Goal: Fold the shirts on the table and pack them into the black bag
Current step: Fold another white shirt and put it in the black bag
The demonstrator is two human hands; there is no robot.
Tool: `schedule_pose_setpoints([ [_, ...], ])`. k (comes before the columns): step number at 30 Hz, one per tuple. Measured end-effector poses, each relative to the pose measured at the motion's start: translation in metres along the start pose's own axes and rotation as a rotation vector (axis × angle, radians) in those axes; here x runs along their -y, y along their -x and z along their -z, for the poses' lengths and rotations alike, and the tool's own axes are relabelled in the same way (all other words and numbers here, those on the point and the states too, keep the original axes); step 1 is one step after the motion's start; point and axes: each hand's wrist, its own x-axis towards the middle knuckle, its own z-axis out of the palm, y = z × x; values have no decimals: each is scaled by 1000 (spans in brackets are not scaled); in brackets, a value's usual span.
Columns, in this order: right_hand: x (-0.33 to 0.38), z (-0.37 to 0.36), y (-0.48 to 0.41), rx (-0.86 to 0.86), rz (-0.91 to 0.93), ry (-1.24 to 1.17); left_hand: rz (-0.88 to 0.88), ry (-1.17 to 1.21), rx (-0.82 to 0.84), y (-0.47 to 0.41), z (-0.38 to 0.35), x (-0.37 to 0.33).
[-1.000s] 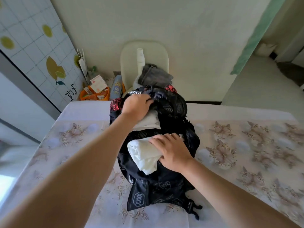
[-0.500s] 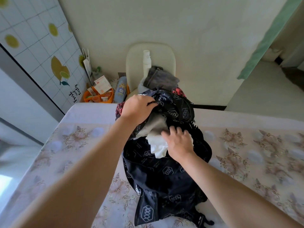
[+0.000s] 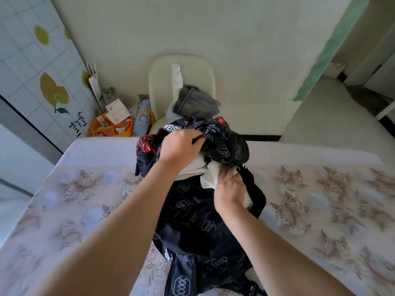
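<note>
A black bag (image 3: 198, 218) with white hexagon logos lies on the table, its mouth facing away from me. My left hand (image 3: 179, 145) grips the upper flap of the opening and holds it up. A folded white shirt (image 3: 210, 178) sits in the mouth, mostly inside. My right hand (image 3: 229, 186) presses on this shirt, its fingertips hidden in the opening. A paler folded garment (image 3: 192, 168) lies in the bag beside the shirt, under my left wrist.
The table carries a pale flower-patterned cloth (image 3: 320, 201). Behind it stands a cream chair (image 3: 181, 67) with grey clothes (image 3: 196, 103) piled on the seat. An orange basket (image 3: 111, 128) of small items sits on the floor at the back left.
My right hand has pushed the white shirt up and deeper into the bag's mouth; far less of it shows. My left hand keeps holding the flap.
</note>
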Motion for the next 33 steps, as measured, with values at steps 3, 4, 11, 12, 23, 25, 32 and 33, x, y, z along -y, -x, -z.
schedule_pose_setpoints([
  [3, 21, 6, 1, 9, 125, 32, -36, -2, 60, 0, 2, 10],
  [4, 27, 13, 0, -42, 156, -26, -34, -9, 54, 1, 3, 15],
  [11, 65, 28, -21, -2, 384, -114, -42, -237, 254, 34, 14, 61],
  [12, 67, 23, -24, 91, 339, -159, 15, -211, 283, 38, 18, 69],
  [23, 112, 8, -68, -229, 460, 205, 49, -257, 118, -4, 59, 59],
  [25, 115, 30, -58, -235, 408, 309, 93, -248, 69, -3, 52, 64],
  [32, 148, 50, -1, 4, 545, 320, 90, -219, 80, -5, 38, 61],
  [33, 143, 51, 3, 16, 580, 224, 84, -208, 85, -2, 38, 62],
])
